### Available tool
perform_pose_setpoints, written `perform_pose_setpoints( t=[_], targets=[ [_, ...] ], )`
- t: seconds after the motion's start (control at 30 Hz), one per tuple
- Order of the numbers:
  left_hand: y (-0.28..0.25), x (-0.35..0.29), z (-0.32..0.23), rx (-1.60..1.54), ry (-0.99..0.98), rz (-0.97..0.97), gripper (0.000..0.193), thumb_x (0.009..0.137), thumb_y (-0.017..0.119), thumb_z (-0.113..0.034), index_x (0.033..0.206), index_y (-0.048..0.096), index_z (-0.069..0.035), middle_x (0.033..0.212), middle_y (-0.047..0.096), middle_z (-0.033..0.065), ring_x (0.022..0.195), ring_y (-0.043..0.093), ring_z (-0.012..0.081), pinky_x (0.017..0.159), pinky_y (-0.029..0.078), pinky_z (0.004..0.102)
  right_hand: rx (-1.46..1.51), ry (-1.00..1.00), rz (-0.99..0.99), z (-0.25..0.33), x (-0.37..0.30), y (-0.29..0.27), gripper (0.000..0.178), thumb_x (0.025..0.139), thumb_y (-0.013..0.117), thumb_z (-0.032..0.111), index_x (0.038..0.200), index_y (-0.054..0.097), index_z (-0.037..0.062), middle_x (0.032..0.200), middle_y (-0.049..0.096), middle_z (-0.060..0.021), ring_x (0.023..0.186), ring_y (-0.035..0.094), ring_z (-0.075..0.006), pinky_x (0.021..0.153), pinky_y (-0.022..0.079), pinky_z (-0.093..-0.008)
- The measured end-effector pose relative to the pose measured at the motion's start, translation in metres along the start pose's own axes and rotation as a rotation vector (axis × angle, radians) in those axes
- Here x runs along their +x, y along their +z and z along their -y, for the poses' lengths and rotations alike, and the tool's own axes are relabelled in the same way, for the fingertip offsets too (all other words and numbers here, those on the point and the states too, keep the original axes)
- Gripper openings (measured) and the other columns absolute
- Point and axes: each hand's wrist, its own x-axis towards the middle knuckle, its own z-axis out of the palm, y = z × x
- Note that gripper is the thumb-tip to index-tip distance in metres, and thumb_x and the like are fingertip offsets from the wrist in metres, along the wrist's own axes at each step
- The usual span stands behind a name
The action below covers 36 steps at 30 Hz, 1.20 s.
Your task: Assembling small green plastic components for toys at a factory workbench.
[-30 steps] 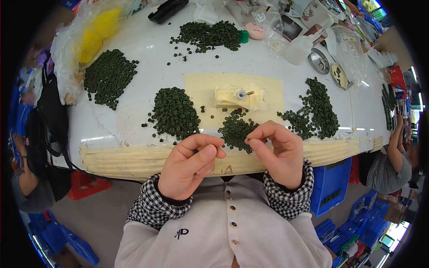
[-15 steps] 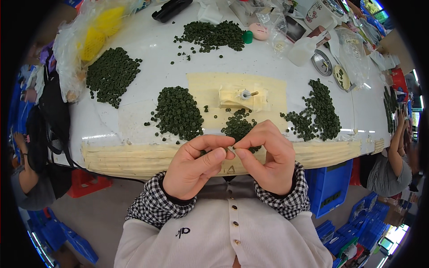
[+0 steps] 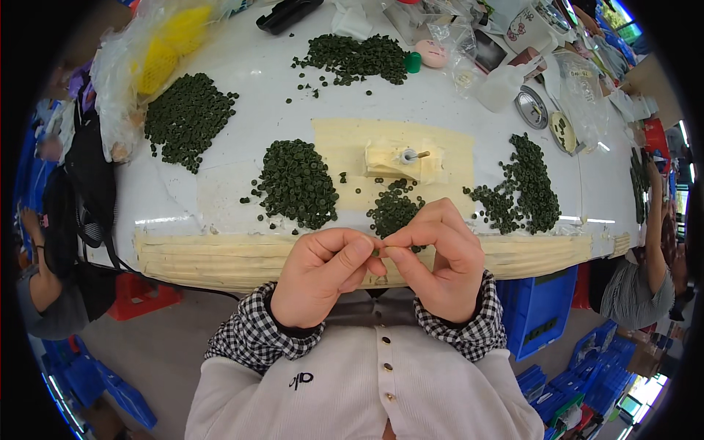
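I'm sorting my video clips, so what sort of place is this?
Probably a workshop or factory floor: piles of small dark green parts cover parts of a white table, blue plastic crates stand around, and other people are at either side.

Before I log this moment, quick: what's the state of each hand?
Left hand: fingers closed on a small green piece.
Right hand: fingers pinched closed; whether they hold anything cannot be told.

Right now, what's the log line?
left hand: holding small green part | right hand: pinched beside it | dark-green ring-shaped parts: piled on white table
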Motion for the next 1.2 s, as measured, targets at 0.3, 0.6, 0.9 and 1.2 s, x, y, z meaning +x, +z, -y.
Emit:
perform_pose_setpoints(
  t=[0.3, 0.6, 0.9, 1.2],
  targets=[
    [0.003, -0.001, 0.0, 0.131, 0.04, -0.068, 0.021, 0.096, 0.05, -0.015, 0.096, 0.062, 0.003, 0.075, 0.062, 0.0026, 0.053, 0.035, 0.0008, 0.047, 0.028, 0.0166, -0.151, -0.102, -0.003, 0.002, -0.001, 0.004, 0.023, 0.063, 0.074, -0.002, 0.084, 0.068, 0.0057, 0.076, 0.056, -0.0042, 0.069, 0.052, -0.0199, 0.06, 0.041, -0.0293],
    [0.0, 0.001, 0.001, 0.008, -0.018, -0.062, 0.02, 0.095, 0.052, -0.014, 0.094, 0.063, 0.002, 0.075, 0.062, 0.0036, 0.052, 0.035, 0.0015, 0.046, 0.028, 0.0164, -0.23, -0.253, 0.025, -0.001, -0.002, 0.003, 0.026, 0.063, 0.073, -0.003, 0.087, 0.068, 0.0059, 0.077, 0.055, -0.004, 0.071, 0.052, -0.0189, 0.062, 0.043, -0.0266],
    [0.004, 0.0, 0.003, -0.011, -0.018, -0.004, 0.017, 0.093, 0.057, -0.016, 0.093, 0.062, 0.001, 0.077, 0.063, 0.0043, 0.056, 0.04, 0.0013, 0.05, 0.031, 0.0157, 0.094, -0.034, 0.108, -0.001, -0.006, -0.005, 0.022, 0.067, 0.073, -0.003, 0.087, 0.068, 0.0041, 0.08, 0.056, -0.0055, 0.074, 0.053, -0.0183, 0.063, 0.043, -0.0267],
    [-0.001, -0.003, -0.008, 0.149, -0.02, 0.053, 0.015, 0.093, 0.055, -0.01, 0.095, 0.063, 0.002, 0.088, 0.066, 0.0064, 0.077, 0.058, 0.0046, 0.065, 0.045, 0.0171, 0.047, -0.025, 0.092, 0.001, -0.004, -0.006, 0.023, 0.066, 0.073, -0.004, 0.087, 0.069, 0.0043, 0.079, 0.057, -0.0056, 0.073, 0.054, -0.0179, 0.062, 0.043, -0.0266]
  ],
)
